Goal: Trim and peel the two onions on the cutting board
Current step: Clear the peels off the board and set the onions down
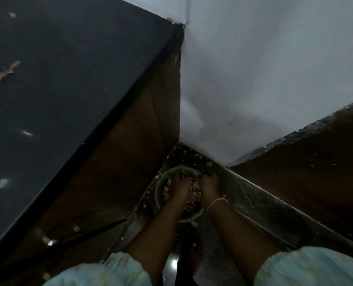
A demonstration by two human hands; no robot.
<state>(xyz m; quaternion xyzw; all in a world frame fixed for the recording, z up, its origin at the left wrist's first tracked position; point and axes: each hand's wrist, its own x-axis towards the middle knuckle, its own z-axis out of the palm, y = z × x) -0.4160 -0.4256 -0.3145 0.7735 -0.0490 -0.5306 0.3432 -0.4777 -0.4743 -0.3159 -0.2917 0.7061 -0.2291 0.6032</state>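
Both my hands reach down into a round pale bin (161,200) that stands on the floor in the corner. Pinkish onion peel scraps (194,191) lie inside it between my hands. My left hand (178,187) is at the bin's left side and my right hand (209,185) at its right side, fingers among the scraps. The view is dim and blurred, so how the fingers lie is unclear. A pink band (217,202) sits on my right wrist. No onions, knife or cutting board are in view.
A dark countertop (58,79) with a few pale scraps fills the left, with brown cabinet fronts (130,151) below it. A white wall (264,79) meets the speckled floor (212,234). Another brown cabinet (305,182) stands at the right.
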